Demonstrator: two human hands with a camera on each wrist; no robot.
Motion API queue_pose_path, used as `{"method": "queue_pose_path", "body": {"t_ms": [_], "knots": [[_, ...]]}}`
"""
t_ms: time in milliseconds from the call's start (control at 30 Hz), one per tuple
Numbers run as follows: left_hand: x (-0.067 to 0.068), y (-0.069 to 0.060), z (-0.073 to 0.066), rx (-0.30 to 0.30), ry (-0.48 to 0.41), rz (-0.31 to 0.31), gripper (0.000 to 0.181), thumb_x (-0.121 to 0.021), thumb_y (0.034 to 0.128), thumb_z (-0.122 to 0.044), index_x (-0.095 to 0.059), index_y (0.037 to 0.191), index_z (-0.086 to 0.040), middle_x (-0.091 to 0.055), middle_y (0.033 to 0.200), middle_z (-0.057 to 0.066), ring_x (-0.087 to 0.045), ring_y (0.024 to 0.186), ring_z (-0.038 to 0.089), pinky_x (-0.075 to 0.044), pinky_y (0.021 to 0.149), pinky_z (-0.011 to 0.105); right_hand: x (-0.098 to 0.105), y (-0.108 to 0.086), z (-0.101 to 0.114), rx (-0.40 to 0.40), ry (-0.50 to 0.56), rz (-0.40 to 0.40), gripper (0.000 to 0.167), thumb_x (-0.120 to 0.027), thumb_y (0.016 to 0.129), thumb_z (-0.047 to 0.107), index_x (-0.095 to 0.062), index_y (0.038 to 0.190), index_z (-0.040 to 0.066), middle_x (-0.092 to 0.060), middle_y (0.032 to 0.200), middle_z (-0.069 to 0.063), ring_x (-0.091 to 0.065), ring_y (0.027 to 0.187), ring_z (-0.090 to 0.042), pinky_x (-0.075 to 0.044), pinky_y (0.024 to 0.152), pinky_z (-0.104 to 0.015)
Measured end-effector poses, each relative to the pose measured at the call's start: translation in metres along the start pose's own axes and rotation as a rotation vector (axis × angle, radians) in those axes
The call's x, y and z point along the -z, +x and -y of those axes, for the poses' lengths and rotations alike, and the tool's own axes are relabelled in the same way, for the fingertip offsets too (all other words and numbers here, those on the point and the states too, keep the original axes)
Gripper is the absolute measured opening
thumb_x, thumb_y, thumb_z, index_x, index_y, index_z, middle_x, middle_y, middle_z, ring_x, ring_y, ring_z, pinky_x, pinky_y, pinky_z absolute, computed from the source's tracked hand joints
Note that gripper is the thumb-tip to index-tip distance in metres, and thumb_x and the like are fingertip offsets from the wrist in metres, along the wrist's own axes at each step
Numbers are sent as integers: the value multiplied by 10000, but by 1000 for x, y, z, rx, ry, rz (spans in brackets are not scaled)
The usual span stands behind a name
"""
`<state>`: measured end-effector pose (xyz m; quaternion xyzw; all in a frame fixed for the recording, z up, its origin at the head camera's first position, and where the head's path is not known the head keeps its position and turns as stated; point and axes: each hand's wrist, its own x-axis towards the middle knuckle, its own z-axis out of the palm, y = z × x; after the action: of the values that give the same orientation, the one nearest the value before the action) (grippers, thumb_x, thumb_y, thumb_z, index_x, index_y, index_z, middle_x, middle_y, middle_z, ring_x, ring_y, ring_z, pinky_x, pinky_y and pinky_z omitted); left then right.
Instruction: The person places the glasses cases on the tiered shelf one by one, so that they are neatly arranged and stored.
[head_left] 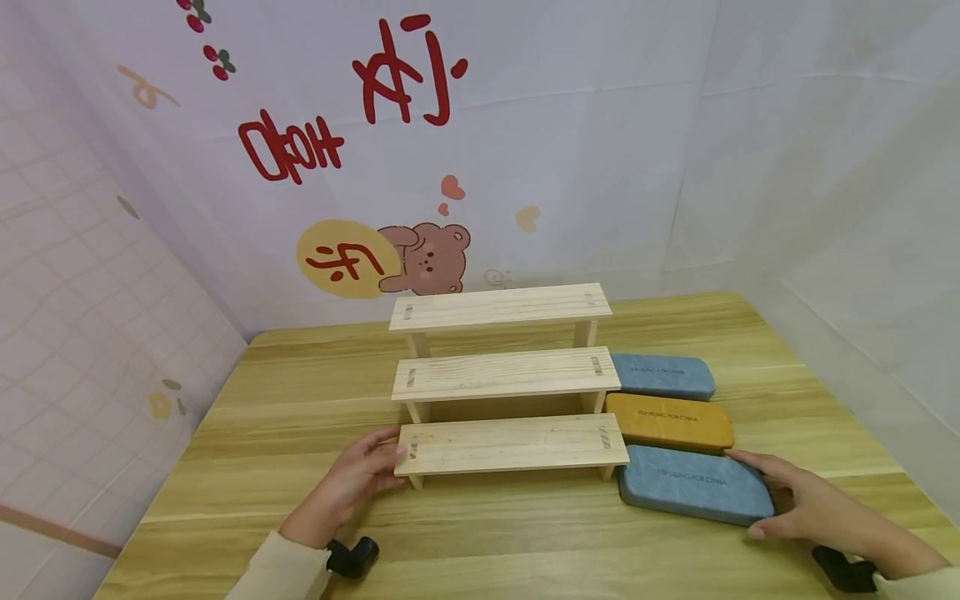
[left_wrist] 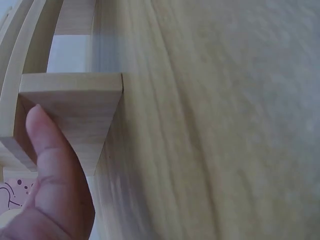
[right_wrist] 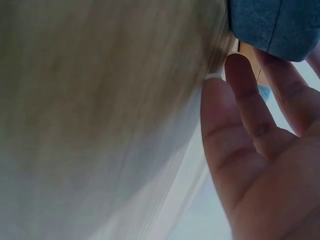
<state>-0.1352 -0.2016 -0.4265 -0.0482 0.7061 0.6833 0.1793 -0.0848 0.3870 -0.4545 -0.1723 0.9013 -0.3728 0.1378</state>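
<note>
A pale wooden three-tier display stand [head_left: 510, 444] stands mid-table. My left hand [head_left: 358, 471] holds the left end of its lowest tier. In the left wrist view the thumb [left_wrist: 52, 165] lies under the board's overhang, against the leg; the other fingers are hidden there. Right of the stand lie three flat cases with printed lettering: a rear blue case [head_left: 660, 375], a mustard-yellow case [head_left: 670, 422] and a front blue case [head_left: 696, 483]. My right hand [head_left: 813, 504] is spread loosely about the front blue case's right end. Its thumb stands apart from the fingers.
The wood-grain table [head_left: 525, 542] meets a white printed curtain [head_left: 592, 150] along its back, with more curtain at both sides. A black strap mount [head_left: 352, 557] sits at my left wrist, another [head_left: 843, 571] at my right.
</note>
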Motion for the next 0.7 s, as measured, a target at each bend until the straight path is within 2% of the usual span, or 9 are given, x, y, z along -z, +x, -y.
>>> {"method": "queue_pose_path", "body": {"t_ms": [67,133,267,333,400,467,567,633,700], "knots": [[-1,1,0,9,-7,-5,647,-585,944,-102,-249,1452,115,-549,1211,172,-608,891,139,-527,747,283,1,1,2,-30,-16,10,896,-816,764,246,-332,1487,34,-392,1450,-103,-356,1037,215,-465,732,-164],[-2,2,0,13,-10,-5,647,-585,944,-94,-245,1454,114,-555,1195,155,-610,880,130,-524,738,274,2,3,4,-49,-23,22,911,-819,757,263,-328,1473,-11,-352,1382,-385,-390,1028,188,-473,731,-169],[-2,2,1,7,-17,10,630,-570,953,-64,-234,1455,113,-566,1171,131,-614,867,119,-522,727,265,3,5,6,-61,36,46,923,-820,757,243,-300,1442,-92,-279,1361,-473,-574,1110,-234,-510,706,-210],[-2,3,2,4,-20,14,618,-562,957,-45,-233,1454,114,-572,1146,113,-615,859,115,-523,721,260,4,5,6,-59,77,55,912,-813,765,214,-285,1438,-105,-247,1353,-495,-542,1084,-486,-528,695,-240],[-3,3,2,1,-19,18,611,-557,959,-34,-230,1454,115,-574,1123,100,-613,852,113,-526,717,256,4,5,6,-58,127,62,893,-801,778,175,-274,1444,-101,-216,1348,-511,-504,1066,-578,-541,685,-271],[-3,3,2,0,-21,18,606,-554,960,-27,-232,1453,114,-573,1102,88,-612,845,112,-527,713,251,4,5,5,-51,157,65,860,-785,793,140,-280,1456,-73,-215,1348,-507,-521,1063,-550,-549,683,-297],[-3,3,2,0,-25,18,601,-551,960,-21,-233,1452,113,-574,1069,69,-610,833,109,-526,703,242,4,4,5,-41,199,58,808,-766,809,97,-316,1473,1,-272,1362,-449,-599,1074,-275,-554,681,-320],[-2,3,2,-1,-27,20,599,-551,959,-18,-235,1449,116,-575,1057,62,-608,829,108,-524,699,238,5,3,4,-24,226,43,776,-752,816,64,-342,1475,43,-388,1418,-187,-583,1046,-61,-555,681,-318],[-2,3,2,-2,-27,22,600,-551,959,-18,-231,1448,117,-577,1055,61,-607,828,105,-522,698,234,6,2,4,-10,268,34,757,-735,823,30,-360,1478,86,-399,1388,109,-515,1007,104,-553,677,-318]]}}
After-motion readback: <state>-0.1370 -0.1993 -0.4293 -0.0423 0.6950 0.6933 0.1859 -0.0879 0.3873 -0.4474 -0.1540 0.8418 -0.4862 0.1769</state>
